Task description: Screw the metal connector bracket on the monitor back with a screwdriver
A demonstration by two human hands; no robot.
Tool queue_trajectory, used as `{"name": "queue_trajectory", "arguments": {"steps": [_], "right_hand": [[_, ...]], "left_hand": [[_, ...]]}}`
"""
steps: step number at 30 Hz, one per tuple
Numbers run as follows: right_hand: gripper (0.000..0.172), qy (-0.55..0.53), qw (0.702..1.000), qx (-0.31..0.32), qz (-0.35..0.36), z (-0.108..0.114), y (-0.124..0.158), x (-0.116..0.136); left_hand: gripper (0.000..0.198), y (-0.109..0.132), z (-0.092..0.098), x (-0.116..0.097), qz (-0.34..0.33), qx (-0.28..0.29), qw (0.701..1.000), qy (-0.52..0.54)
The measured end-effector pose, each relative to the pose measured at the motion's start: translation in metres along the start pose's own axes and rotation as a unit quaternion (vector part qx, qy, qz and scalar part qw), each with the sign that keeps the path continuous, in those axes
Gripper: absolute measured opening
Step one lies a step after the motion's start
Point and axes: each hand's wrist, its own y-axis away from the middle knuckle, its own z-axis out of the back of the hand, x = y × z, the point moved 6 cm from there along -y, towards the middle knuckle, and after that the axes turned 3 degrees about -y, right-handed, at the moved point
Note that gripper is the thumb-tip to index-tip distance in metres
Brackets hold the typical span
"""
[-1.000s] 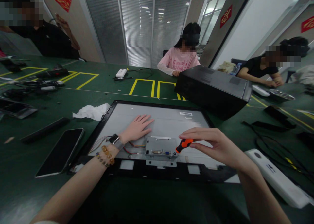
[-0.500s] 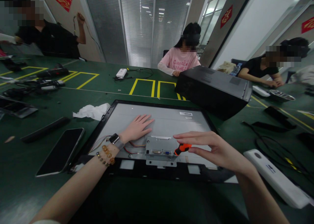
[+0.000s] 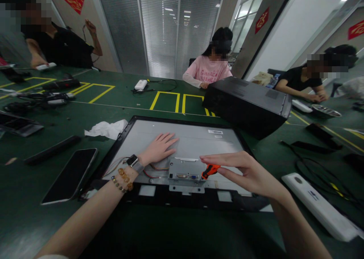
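A monitor panel (image 3: 196, 138) lies on its face, its grey metal back up and a black frame around it. My left hand (image 3: 159, 150) rests flat on that back with the fingers spread. At the near edge stands a metal bracket (image 3: 186, 170) with video ports, and coloured wires (image 3: 157, 168) run to it from the left. My right hand (image 3: 239, 170) holds an orange and black screwdriver (image 3: 211, 171) between thumb and fingers. The tool is tilted, its lower end at the right side of the ports; the tip is too small to make out.
Left of the panel lie a phone (image 3: 71, 175), a dark bar (image 3: 52, 150) and crumpled tissue (image 3: 105, 129). A large black case (image 3: 247, 103) stands behind it on the right. A white device (image 3: 318, 204) and cables (image 3: 315, 172) are at the right. Several people sit around the table.
My right hand and the screwdriver have shifted very slightly left. My left hand stays in place. At the far left, a person's hand has come down to a white object on the table.
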Motion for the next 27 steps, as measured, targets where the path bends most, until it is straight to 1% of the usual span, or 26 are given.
{"name": "queue_trajectory", "arguments": {"steps": [3, 7, 10, 12, 15, 18, 21, 24, 27], "right_hand": [[0.030, -0.010, 0.999, -0.024, 0.018, 0.001, -0.002, 0.000], [0.014, 0.040, 0.995, -0.086, 0.011, 0.005, -0.005, -0.003], [0.018, 0.077, 0.991, -0.112, 0.008, 0.007, -0.005, -0.004], [0.018, 0.073, 0.992, -0.107, 0.008, 0.007, -0.006, -0.005], [0.016, 0.049, 0.996, -0.073, 0.007, 0.005, -0.005, -0.005], [0.025, 0.045, 0.998, -0.035, -0.025, 0.005, -0.002, -0.006], [0.035, 0.047, 0.997, -0.009, -0.056, 0.006, 0.001, -0.007], [0.037, 0.044, 0.997, -0.008, -0.055, 0.006, 0.002, -0.008], [0.033, 0.058, 0.997, -0.037, -0.039, 0.007, 0.000, -0.010]], "left_hand": [[0.053, 0.000, 0.000, 0.000, -0.001, -0.001, 1.000, 0.001], [0.054, 0.000, 0.000, 0.001, -0.002, -0.005, 1.000, 0.005], [0.054, 0.000, 0.001, 0.000, -0.002, -0.005, 1.000, 0.003], [0.054, 0.000, 0.001, 0.000, -0.002, -0.001, 1.000, 0.001], [0.054, 0.000, 0.001, 0.000, -0.001, 0.005, 1.000, -0.001], [0.054, 0.000, 0.000, 0.000, 0.000, 0.003, 1.000, -0.002], [0.054, 0.000, -0.001, 0.000, 0.000, 0.000, 1.000, -0.002], [0.054, 0.000, -0.001, 0.000, -0.001, -0.004, 1.000, -0.003], [0.054, 0.000, -0.001, 0.001, -0.002, -0.010, 1.000, 0.000]]}}
